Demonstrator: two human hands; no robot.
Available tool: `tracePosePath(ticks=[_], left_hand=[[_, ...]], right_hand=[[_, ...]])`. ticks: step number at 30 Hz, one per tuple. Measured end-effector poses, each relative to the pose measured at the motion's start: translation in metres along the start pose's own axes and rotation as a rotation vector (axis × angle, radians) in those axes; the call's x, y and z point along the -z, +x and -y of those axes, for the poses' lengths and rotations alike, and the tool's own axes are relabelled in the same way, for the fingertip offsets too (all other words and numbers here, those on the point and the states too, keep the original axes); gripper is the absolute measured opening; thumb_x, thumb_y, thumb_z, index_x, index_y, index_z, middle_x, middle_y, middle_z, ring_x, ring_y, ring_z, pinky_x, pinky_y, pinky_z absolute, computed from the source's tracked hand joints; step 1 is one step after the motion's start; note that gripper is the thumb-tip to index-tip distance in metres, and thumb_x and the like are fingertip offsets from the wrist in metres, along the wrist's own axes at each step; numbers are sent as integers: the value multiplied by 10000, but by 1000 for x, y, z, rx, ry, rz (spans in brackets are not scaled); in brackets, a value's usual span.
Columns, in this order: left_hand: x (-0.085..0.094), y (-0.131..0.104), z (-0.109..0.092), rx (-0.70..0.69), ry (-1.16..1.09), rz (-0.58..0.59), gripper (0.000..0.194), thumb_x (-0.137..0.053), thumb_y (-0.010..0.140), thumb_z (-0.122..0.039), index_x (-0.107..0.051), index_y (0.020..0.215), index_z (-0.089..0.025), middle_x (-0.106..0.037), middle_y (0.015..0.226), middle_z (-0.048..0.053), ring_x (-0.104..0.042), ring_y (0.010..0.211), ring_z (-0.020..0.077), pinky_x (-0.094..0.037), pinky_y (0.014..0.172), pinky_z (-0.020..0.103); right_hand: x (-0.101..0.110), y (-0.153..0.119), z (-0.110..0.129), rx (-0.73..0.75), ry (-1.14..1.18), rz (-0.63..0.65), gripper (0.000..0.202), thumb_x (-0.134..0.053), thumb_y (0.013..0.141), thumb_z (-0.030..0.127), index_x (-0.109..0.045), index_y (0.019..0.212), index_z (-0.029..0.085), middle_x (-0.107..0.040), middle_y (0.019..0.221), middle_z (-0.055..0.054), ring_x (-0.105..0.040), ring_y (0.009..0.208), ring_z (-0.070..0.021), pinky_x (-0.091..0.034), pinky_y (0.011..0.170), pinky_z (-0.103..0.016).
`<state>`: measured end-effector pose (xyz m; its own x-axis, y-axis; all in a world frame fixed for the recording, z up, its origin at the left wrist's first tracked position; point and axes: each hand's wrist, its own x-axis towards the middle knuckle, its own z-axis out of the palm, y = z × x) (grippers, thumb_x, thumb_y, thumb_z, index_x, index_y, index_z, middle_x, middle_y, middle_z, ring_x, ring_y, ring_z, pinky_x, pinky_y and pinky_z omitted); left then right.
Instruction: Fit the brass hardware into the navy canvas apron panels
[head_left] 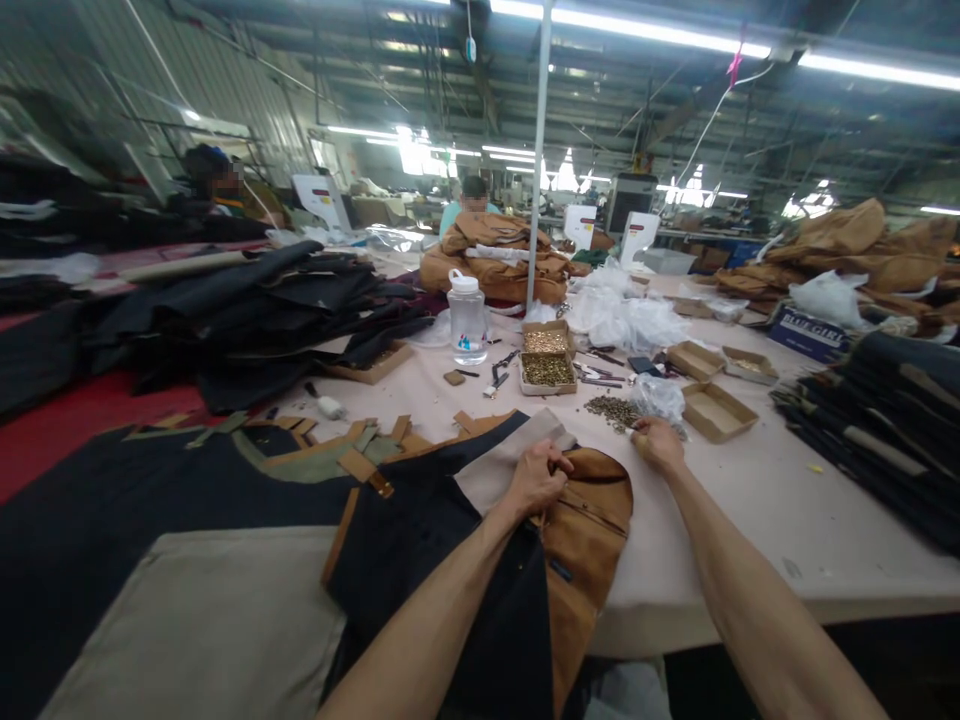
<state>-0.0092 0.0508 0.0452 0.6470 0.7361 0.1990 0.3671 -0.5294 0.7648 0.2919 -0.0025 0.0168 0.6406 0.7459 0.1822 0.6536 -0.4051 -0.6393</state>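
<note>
Dark cloth [390, 550] spread over near side of pale tabletop [658, 555], six to nine o'clock; brown lining [585, 570] exposed at five. Left hand [540, 478], five o'clock, laid on cloth, fingers curled; whether fold is gripped cannot be told. Right hand [658, 445], four o'clock, fingers bent beside heap of small metal pieces [611, 410]; grasp hidden. Small-piece pickup apparently being done; fine pinch, steadied cloth seemingly called for.

1. I see a bare, ungloved left hand [538, 480] with slim fingers, its details slightly blurred.
2. My view shows a similarly bare right hand [658, 445].
3. Both long, bare forearms [742, 570] narrow towards the wrists.
</note>
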Motion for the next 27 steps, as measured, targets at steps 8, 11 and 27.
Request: tracePosePath(ticks=[8, 11, 27], left_hand=[[-1, -1, 9, -48, -61, -14, 287, -591, 743, -92, -812, 901, -184, -677, 918, 25, -576, 764, 132, -463, 721, 237], [-3, -1, 11, -47, -124, -1, 214, -644, 770, -166, -814, 900, -171, -681, 879, 26, -582, 789, 137, -453, 734, 234], [5, -4, 19, 73, -587, 267, 339, -773, 724, -392, -736, 848, -78, -645, 703, 31, -521, 597, 89, -388, 590, 208]], right_hand=[[8, -21, 15, 85, 48, -31, 243, -633, 796, 307, -778, 906, 145, -741, 841, -102, -658, 759, -235, -465, 691, -305], [8, -63, 40, 265, 189, -92, 301, -590, 893, 371, -759, 1012, 153, -734, 923, -105, -659, 787, -226, -495, 729, -312], [-29, -153, 70, 807, 141, -137, 264, -500, 981, 200, -726, 1109, 250, -686, 1000, -105, -638, 946, -248, -528, 848, -373]])
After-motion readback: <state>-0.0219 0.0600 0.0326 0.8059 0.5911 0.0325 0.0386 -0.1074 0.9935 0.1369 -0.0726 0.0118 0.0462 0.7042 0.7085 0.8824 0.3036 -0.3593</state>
